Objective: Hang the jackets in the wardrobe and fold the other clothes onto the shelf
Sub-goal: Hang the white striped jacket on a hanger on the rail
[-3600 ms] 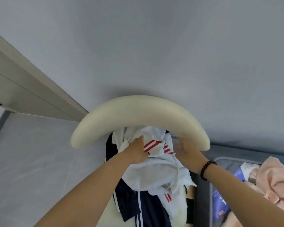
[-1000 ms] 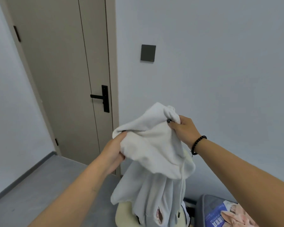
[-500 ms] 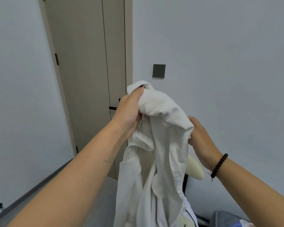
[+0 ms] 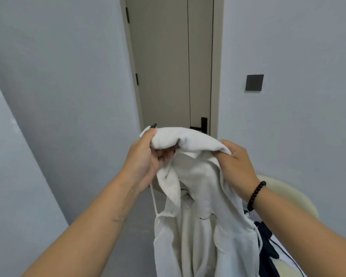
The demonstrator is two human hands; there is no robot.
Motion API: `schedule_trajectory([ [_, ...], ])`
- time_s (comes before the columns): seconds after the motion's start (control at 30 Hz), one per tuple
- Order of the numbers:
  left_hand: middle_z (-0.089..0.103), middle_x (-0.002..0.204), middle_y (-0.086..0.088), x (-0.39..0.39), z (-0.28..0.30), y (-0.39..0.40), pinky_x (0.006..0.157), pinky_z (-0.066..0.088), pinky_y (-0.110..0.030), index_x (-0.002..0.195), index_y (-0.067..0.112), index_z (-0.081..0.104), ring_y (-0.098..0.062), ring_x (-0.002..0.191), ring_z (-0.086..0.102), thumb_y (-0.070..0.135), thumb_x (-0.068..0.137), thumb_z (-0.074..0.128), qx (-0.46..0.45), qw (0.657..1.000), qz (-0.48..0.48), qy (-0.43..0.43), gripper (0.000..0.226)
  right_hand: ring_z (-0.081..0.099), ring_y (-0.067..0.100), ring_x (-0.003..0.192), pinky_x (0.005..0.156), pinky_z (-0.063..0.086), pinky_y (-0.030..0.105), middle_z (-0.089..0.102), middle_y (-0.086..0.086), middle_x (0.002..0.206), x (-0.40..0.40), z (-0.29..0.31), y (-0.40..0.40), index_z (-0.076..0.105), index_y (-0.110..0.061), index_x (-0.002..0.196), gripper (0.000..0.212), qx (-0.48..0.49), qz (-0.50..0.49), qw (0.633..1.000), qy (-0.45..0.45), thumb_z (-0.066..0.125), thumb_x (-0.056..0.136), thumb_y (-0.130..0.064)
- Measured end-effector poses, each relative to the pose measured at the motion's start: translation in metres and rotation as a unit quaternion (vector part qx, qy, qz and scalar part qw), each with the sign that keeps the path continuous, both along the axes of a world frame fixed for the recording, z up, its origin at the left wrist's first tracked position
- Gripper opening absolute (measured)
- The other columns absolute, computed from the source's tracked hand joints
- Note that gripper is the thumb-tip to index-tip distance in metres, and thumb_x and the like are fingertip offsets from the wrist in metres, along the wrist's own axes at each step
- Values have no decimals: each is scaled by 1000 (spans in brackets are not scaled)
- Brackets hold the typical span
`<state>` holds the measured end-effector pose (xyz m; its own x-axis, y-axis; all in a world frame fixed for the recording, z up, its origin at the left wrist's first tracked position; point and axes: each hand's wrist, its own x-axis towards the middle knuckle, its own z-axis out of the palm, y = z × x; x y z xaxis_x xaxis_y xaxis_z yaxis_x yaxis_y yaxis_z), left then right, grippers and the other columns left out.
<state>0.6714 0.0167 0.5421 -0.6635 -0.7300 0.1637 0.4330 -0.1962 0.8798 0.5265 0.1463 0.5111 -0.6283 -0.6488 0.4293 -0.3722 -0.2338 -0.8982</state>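
White hooded jacket; navy garment with white stripes; cream chair; beige door with black handle; pale grey walls; dark grey switch; black bead bracelet.

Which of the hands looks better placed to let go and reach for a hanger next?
Probably the right hand: it only pinches one edge of the white hooded cotton jacket. The left hand grips the bunched hood higher, seemingly carrying most weight.

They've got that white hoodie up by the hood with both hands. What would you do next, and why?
Probably spread the hands apart to open the shoulders: the left hand and right hand bunch the hood of the white hoodie, which hangs crumpled.
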Motion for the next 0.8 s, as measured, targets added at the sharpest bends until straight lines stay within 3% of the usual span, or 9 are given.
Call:
schedule_trajectory([
  [0.13, 68, 112, -9, 74, -26, -12, 91, 52, -37, 111, 11, 62, -19, 104, 65, 27, 82, 63, -19, 1000, 14, -14, 33, 51, 19, 72, 67, 40, 34, 61, 19, 79, 54, 18, -37, 61, 9, 91, 18, 3, 57, 998, -3, 52, 90, -6],
  [0.27, 59, 134, 5, 135, -64, -8, 104, 46, -39, 141, 29, 39, -8, 119, 60, 23, 78, 74, -95, 984, 65, -136, 72, 52, 17, 70, 64, 42, 31, 61, 11, 77, 97, 23, -67, 64, 7, 90, 17, 26, 108, 993, -28, 53, 87, -6],
  [0.33, 49, 142, 14, 159, -86, -5, 103, 46, -30, 148, 35, 25, -1, 125, 52, 27, 71, 80, -123, 970, 60, -201, 95, 53, 17, 69, 63, 43, 30, 61, 11, 77, 116, 24, -79, 64, 7, 91, 18, 33, 142, 988, -48, 53, 86, -7],
  [0.4, 40, 146, 19, 176, -112, -3, 97, 45, -20, 149, 38, 15, 3, 130, 43, 29, 73, 84, -146, 952, 53, -264, 104, 54, 18, 68, 61, 43, 29, 61, 11, 77, 132, 26, -89, 60, 11, 94, 22, 31, 177, 982, -58, 53, 86, -8],
  [0.5, 40, 143, 23, 191, -151, 4, 103, 41, -18, 145, 40, 19, 7, 129, 41, 41, 74, 81, -160, 933, 59, -318, 94, 58, 19, 67, 61, 47, 31, 64, 14, 79, 149, 30, -103, 61, 9, 94, 23, 24, 228, 971, -74, 54, 85, -11],
  [0.57, 52, 132, 24, 196, -173, 4, 102, 44, -22, 135, 42, 35, 7, 121, 50, 42, 82, 71, -169, 923, 79, -338, 65, 59, 20, 66, 61, 48, 31, 65, 12, 76, 156, 35, -113, 63, 8, 91, 21, 24, 254, 963, -85, 54, 85, -11],
  [0.67, 68, 111, 16, 207, -192, -5, 87, 49, -21, 114, 32, 60, -2, 101, 63, 37, 97, 55, -181, 884, 151, -403, 19, 63, 18, 64, 59, 52, 28, 68, 9, 74, 156, 43, -131, 68, 1, 88, 17, 22, 268, 958, -102, 54, 86, -7],
  [0.73, 69, 97, 1, 218, -199, -13, 76, 46, -26, 98, 12, 65, -11, 85, 63, 35, 99, 52, -145, 866, 203, -433, 27, 66, 17, 65, 57, 55, 26, 71, 8, 75, 151, 45, -142, 71, -3, 86, 18, 23, 270, 955, -119, 53, 86, -5],
  [0.8, 72, 92, -5, 227, -197, -17, 74, 47, -28, 94, 8, 67, -16, 82, 66, 35, 99, 51, -97, 869, 244, -419, 31, 67, 15, 62, 54, 54, 24, 71, 5, 71, 141, 42, -152, 72, -7, 79, 20, 29, 272, 952, -136, 53, 84, -4],
])
